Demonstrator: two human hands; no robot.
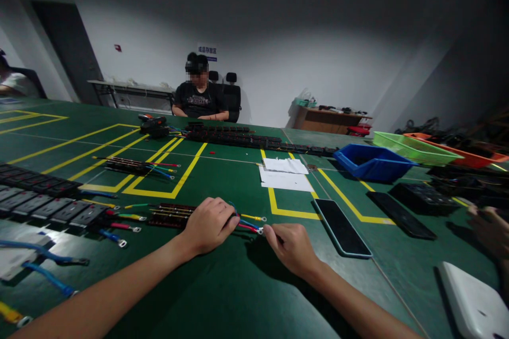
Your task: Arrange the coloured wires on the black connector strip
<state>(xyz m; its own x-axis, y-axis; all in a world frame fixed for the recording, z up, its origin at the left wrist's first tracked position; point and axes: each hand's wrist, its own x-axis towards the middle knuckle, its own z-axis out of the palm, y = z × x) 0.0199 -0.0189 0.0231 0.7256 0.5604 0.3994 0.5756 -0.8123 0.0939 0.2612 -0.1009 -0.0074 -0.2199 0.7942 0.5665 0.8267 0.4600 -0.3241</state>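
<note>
My left hand (pixel 210 225) is closed over the wires at the right end of a dark strip with metal bars (pixel 169 215), which lies on the green table (pixel 238 296). From under its fingers come a yellow wire (pixel 250 217) and red and blue wires (pixel 247 226), ending in ring terminals (pixel 261 231). My right hand (pixel 292 246) is closed, thumb and finger pinched at the tips of the red and blue wires. What lies inside the left fist is hidden.
Socket strips (pixel 55 212) with lugged wires stand at left; another barred strip (pixel 125 165) lies behind. Paper (pixel 286 177), a phone (pixel 344 228), a blue bin (pixel 374 163) and a white box (pixel 473 299) are at right. A person (pixel 201 95) sits opposite; another person's hand (pixel 487 228) is far right.
</note>
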